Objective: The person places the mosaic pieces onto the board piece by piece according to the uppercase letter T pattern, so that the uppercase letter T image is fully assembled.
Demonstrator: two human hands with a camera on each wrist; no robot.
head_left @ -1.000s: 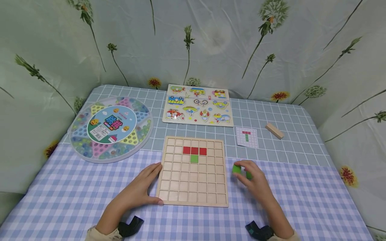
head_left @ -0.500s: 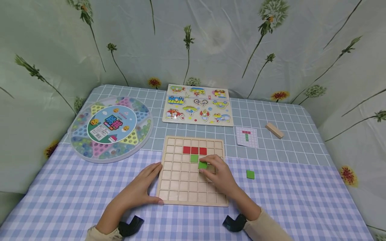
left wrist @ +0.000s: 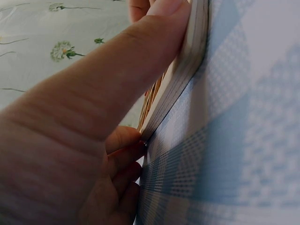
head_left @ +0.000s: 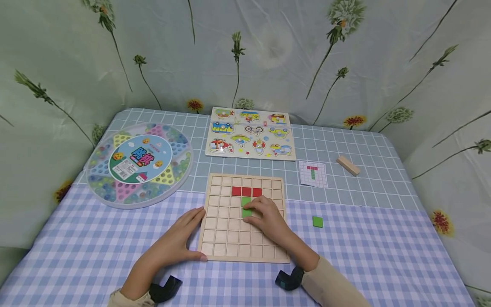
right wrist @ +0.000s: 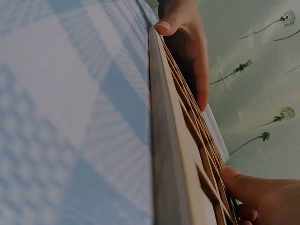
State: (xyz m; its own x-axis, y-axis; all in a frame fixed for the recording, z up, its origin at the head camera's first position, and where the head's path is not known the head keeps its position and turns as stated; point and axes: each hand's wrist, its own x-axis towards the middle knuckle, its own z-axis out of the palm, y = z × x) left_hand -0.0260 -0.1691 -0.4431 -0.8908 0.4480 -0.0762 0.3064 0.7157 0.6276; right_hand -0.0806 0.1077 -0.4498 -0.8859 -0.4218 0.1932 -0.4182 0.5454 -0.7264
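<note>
A wooden grid board [head_left: 225, 235] lies flat on the table. My left hand [head_left: 174, 241] rests its thumb and fingertips against the board's left edge, as the left wrist view also shows with the thumb on the board's rim [left wrist: 180, 75]. Between thumb and fingers, my right hand [head_left: 268, 221] pinches a green square tile [head_left: 246, 212] down at a cell of the board. Directly above it sits another green tile [head_left: 246, 200], partly covered by the fingers. A row of red tiles [head_left: 247, 191] tops them. One loose green tile [head_left: 317, 221] lies right of the board.
A pattern card [head_left: 313, 174] shows a red and green T. Near it is a small wooden block [head_left: 348, 166]. A vehicle peg puzzle [head_left: 251, 134] lies behind the board, and a round marble game [head_left: 140, 166] is at the left.
My right hand has carried a green tile from the right of the board leftward onto the grid, under the other green one. My left hand has stayed at the board's edge.
</note>
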